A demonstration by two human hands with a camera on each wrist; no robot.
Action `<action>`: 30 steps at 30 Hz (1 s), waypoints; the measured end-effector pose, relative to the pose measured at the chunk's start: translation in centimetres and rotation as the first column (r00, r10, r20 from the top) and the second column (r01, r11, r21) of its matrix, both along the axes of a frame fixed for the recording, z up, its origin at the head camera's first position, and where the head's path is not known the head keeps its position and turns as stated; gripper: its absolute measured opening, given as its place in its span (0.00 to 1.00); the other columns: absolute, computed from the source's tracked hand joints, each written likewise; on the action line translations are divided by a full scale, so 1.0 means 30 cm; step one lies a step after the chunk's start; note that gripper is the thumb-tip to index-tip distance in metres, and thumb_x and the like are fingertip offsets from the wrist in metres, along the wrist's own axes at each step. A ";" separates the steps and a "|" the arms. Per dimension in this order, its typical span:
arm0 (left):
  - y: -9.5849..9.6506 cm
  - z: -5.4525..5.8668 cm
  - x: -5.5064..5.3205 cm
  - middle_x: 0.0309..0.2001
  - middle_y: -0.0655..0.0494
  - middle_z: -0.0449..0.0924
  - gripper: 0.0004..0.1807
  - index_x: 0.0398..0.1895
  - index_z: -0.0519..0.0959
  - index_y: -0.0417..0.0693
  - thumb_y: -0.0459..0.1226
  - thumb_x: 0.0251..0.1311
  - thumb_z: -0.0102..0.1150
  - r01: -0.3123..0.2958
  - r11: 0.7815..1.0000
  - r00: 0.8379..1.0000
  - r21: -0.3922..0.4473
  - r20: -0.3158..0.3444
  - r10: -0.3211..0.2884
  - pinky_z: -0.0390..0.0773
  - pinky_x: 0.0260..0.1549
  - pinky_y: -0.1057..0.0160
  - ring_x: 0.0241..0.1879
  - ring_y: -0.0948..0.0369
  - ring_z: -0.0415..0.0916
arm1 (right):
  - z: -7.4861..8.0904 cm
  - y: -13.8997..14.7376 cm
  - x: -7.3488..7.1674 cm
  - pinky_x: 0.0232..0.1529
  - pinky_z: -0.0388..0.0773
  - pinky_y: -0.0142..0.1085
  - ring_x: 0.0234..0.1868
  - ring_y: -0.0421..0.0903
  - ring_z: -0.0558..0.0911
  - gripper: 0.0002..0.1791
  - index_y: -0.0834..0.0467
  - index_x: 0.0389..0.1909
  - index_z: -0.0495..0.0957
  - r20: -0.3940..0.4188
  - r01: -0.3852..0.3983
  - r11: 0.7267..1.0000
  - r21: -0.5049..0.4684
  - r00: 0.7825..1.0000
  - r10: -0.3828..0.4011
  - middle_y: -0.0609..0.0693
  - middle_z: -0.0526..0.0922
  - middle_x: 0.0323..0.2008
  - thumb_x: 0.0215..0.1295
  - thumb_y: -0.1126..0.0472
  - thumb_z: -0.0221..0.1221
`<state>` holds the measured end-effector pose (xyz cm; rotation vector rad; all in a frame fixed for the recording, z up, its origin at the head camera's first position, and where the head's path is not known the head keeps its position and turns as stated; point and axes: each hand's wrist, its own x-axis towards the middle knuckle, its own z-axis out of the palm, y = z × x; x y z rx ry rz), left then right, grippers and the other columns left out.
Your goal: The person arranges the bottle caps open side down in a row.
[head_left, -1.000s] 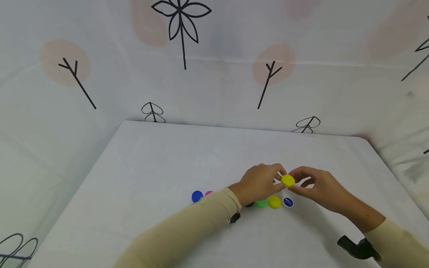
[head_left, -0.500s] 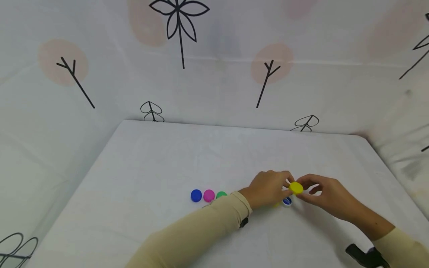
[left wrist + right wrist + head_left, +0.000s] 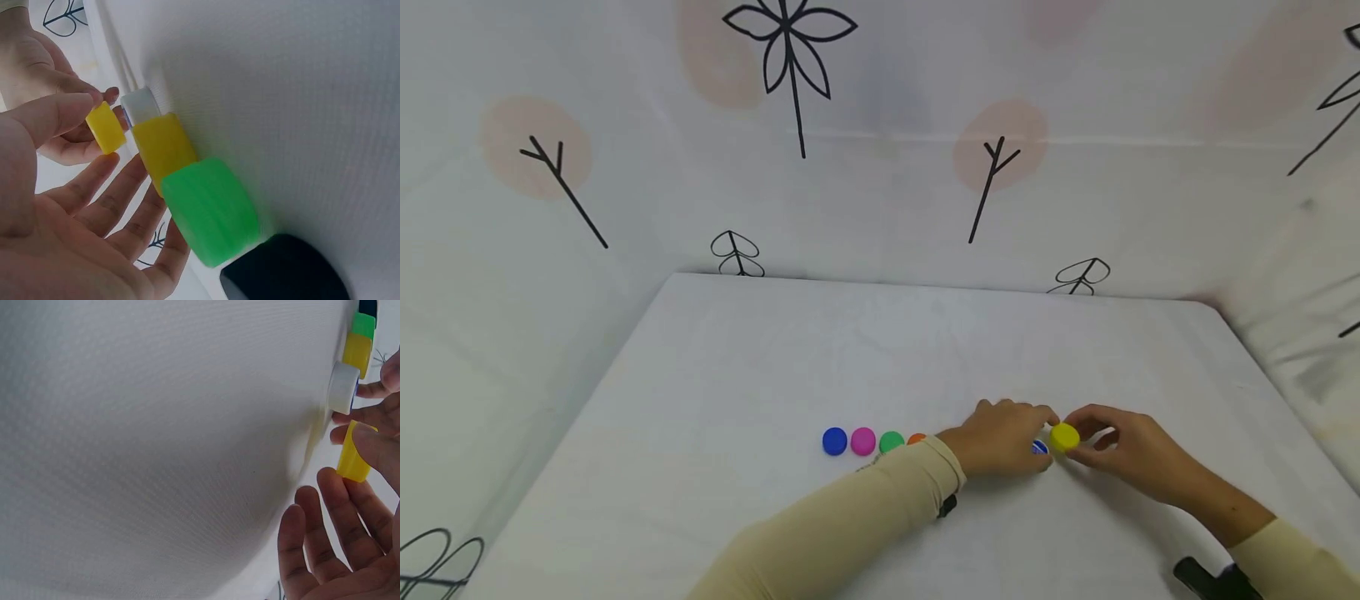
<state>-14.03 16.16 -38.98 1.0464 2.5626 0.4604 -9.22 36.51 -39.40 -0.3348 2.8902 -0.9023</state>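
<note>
My right hand [image 3: 1138, 446] pinches a yellow bottle cap [image 3: 1065, 437] by its edge, between thumb and fingertips, at the right end of a row of caps. Around a white cap with a blue printed top [image 3: 1039, 447] my left hand [image 3: 1000, 437] spreads its thumb and index finger. Its fingertips are right beside the held cap, and the other fingers are loosely extended in the left wrist view. A second yellow cap [image 3: 165, 150], a green cap [image 3: 209, 212] and a black cap [image 3: 284, 272] stand beneath this hand, hidden from the head view.
The row continues leftward with a blue cap [image 3: 834, 442], a pink cap [image 3: 862, 442], another green cap [image 3: 891, 442] and an orange cap [image 3: 916, 438], partly behind the left sleeve [image 3: 842, 517]. Under them is a white-covered table [image 3: 737, 375]. A patterned cloth [image 3: 880, 183] hangs behind.
The yellow cap has moved right and down toward the table, beyond the blue-and-white cap. Both hands moved with it; the left fingers have parted from it. More caps on the left now show.
</note>
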 end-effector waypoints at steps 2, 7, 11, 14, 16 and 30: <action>-0.001 -0.001 0.001 0.58 0.75 0.79 0.26 0.64 0.73 0.69 0.53 0.63 0.63 0.011 1.000 1.000 -0.017 0.001 -0.011 0.74 0.49 0.62 0.52 0.69 0.75 | -0.003 -0.001 -0.002 0.37 0.81 0.28 0.38 0.30 0.80 0.17 0.54 0.45 0.82 0.018 -0.007 1.000 0.002 1.000 0.007 0.43 0.86 0.40 0.56 0.56 0.73; -0.004 0.001 0.003 0.58 0.73 0.78 0.27 0.64 0.74 0.69 0.54 0.62 0.64 0.027 0.999 1.000 -0.041 0.006 -0.026 0.74 0.47 0.64 0.50 0.68 0.73 | -0.009 -0.002 -0.009 0.37 0.81 0.28 0.37 0.30 0.78 0.18 0.55 0.45 0.82 0.043 -0.033 0.999 0.019 0.999 0.032 0.42 0.85 0.39 0.54 0.57 0.74; -0.006 -0.003 0.004 0.55 0.73 0.77 0.28 0.64 0.75 0.70 0.57 0.60 0.65 0.051 0.996 0.999 -0.079 0.001 -0.051 0.71 0.42 0.65 0.47 0.69 0.69 | -0.016 -0.007 -0.014 0.37 0.79 0.27 0.37 0.31 0.76 0.19 0.55 0.45 0.82 0.069 -0.050 0.998 0.042 0.996 0.047 0.42 0.83 0.39 0.53 0.57 0.74; -0.002 -0.008 0.008 0.55 0.73 0.76 0.28 0.64 0.74 0.70 0.58 0.60 0.64 0.065 0.991 0.998 -0.113 -0.002 -0.065 0.69 0.41 0.66 0.47 0.70 0.67 | -0.020 -0.012 -0.016 0.37 0.78 0.27 0.37 0.31 0.74 0.20 0.54 0.45 0.82 0.088 -0.061 0.996 0.067 0.995 0.055 0.41 0.82 0.38 0.51 0.55 0.75; 0.003 -0.008 0.011 0.57 0.74 0.75 0.28 0.65 0.73 0.71 0.58 0.61 0.62 0.071 0.988 0.997 -0.135 0.000 -0.071 0.69 0.43 0.66 0.48 0.71 0.67 | -0.020 -0.011 -0.018 0.36 0.77 0.27 0.37 0.32 0.74 0.21 0.54 0.45 0.83 0.089 -0.065 0.994 0.088 0.994 0.058 0.40 0.81 0.38 0.50 0.55 0.76; -0.142 0.134 0.037 0.70 0.70 0.67 0.30 0.74 0.63 0.72 0.58 0.70 0.50 0.075 0.995 0.977 -0.069 -0.194 -0.088 0.71 0.61 0.59 0.67 0.66 0.67 | 0.006 0.031 0.000 0.42 0.82 0.41 0.42 0.44 0.78 0.37 0.57 0.59 0.77 0.137 -0.075 0.959 0.273 0.990 0.038 0.46 0.81 0.39 0.46 0.53 0.77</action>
